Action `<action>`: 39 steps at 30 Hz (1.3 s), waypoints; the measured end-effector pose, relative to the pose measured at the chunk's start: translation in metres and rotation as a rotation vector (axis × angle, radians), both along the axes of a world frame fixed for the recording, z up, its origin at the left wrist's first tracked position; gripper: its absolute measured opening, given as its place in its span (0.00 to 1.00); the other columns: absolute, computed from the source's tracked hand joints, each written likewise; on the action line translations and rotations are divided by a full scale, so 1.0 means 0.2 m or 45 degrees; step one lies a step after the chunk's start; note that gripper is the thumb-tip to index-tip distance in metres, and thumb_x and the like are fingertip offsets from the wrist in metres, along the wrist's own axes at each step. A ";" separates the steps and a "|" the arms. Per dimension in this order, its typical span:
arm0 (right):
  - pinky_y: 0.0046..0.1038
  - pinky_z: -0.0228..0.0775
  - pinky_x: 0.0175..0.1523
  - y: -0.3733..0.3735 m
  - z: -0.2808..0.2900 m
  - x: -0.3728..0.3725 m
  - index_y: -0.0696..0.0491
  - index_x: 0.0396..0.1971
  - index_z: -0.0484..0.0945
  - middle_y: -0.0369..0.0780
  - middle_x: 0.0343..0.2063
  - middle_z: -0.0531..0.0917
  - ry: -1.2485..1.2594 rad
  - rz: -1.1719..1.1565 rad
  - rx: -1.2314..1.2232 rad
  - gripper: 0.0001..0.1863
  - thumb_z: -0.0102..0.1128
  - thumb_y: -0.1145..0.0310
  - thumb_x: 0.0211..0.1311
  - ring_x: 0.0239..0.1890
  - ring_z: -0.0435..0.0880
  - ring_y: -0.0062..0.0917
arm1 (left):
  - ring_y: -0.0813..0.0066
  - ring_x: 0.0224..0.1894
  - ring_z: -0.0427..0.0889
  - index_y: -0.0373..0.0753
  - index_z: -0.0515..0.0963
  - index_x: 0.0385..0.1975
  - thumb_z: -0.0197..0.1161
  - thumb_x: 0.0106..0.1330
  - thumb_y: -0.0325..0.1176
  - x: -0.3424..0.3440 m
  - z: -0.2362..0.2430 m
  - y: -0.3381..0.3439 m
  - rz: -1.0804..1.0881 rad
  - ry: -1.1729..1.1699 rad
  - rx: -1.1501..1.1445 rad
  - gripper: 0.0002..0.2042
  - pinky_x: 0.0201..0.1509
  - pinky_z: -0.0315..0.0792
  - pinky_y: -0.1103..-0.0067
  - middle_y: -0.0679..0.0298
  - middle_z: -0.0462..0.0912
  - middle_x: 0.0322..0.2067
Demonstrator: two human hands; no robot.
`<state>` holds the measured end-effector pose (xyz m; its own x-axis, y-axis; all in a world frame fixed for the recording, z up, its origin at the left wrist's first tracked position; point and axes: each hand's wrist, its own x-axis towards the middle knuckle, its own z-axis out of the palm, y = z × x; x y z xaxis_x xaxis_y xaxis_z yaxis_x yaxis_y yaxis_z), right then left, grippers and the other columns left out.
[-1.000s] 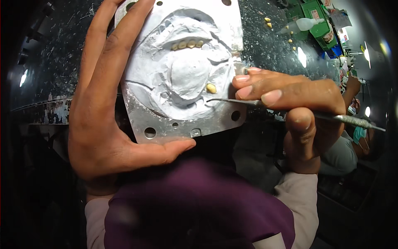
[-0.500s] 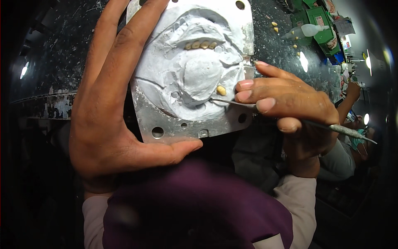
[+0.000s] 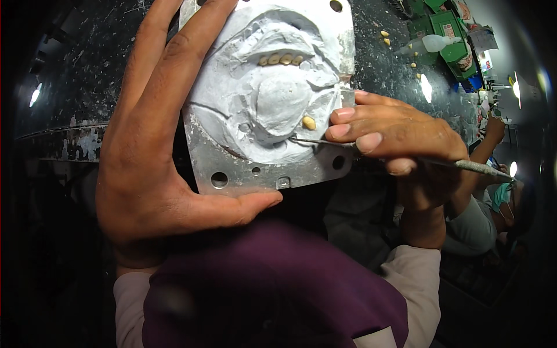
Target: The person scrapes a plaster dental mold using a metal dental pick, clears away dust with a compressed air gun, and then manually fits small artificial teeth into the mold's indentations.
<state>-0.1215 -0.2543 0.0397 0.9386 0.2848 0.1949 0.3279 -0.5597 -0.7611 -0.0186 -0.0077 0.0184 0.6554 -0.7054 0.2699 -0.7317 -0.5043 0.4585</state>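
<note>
A metal dental flask half [image 3: 268, 174] carries white plaster [image 3: 283, 101] shaped like a dental cast. A short row of yellowish artificial teeth [image 3: 282, 59] is set in the plaster, and a single loose-looking tooth [image 3: 309, 123] sits lower right. My left hand [image 3: 154, 145] grips the flask, with its thumb along the near edge and its fingers over the left side. Pinched in my right hand [image 3: 406, 133] is a thin metal dental carver [image 3: 476, 166]. Its tip touches the plaster groove just below the rounded central mound, and my fingers rest by the flask's right edge.
Beneath the flask is a dark, speckled worktop [image 3: 75, 87]. Several loose teeth [image 3: 385, 37] lie at the far right, near a translucent squeeze bottle [image 3: 432, 43] and green boxes [image 3: 448, 37]. Another person's arm [image 3: 490, 136] shows at the right edge.
The carver's tip has shifted slightly left along the groove, and its rear end has swung toward my hand. My right hand moved a little left. The flask has barely shifted.
</note>
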 end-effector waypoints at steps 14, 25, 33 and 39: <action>0.58 0.68 0.65 0.09 -0.01 -0.01 0.58 0.40 0.80 0.55 0.35 0.89 -0.136 -0.147 0.128 0.25 0.55 0.46 0.74 0.48 0.89 0.46 | 0.43 0.74 0.56 0.32 0.58 0.73 0.83 0.43 0.44 0.08 -0.15 0.03 -0.270 0.182 -0.584 0.55 0.75 0.56 0.54 0.37 0.49 0.73; 0.61 0.58 0.71 0.14 0.09 -0.01 0.53 0.47 0.80 0.48 0.42 0.90 -0.055 0.173 -0.468 0.22 0.54 0.47 0.71 0.55 0.86 0.47 | 0.46 0.71 0.63 0.34 0.60 0.72 0.84 0.36 0.40 0.09 -0.18 0.03 -0.298 0.221 -0.682 0.57 0.71 0.64 0.58 0.40 0.53 0.72; 0.60 0.59 0.71 0.07 -0.02 -0.03 0.52 0.40 0.84 0.47 0.38 0.90 -0.144 -0.078 -0.130 0.26 0.53 0.43 0.71 0.51 0.88 0.42 | 0.47 0.68 0.69 0.35 0.62 0.72 0.85 0.31 0.37 0.10 -0.17 0.01 -0.310 0.241 -0.729 0.59 0.68 0.69 0.61 0.42 0.57 0.72; 0.61 0.58 0.71 0.07 -0.05 -0.01 0.56 0.36 0.85 0.48 0.35 0.90 -0.140 -0.125 0.053 0.22 0.58 0.50 0.71 0.49 0.89 0.42 | 0.47 0.71 0.64 0.32 0.61 0.73 0.84 0.30 0.42 0.12 -0.18 0.02 -0.327 0.216 -0.650 0.61 0.71 0.66 0.60 0.40 0.56 0.72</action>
<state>-0.1230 -0.2403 0.0290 0.9338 0.1822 0.3079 0.3558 -0.5618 -0.7468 0.0060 -0.0028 -0.0175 0.5449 -0.6554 0.5230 -0.6961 -0.0059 0.7179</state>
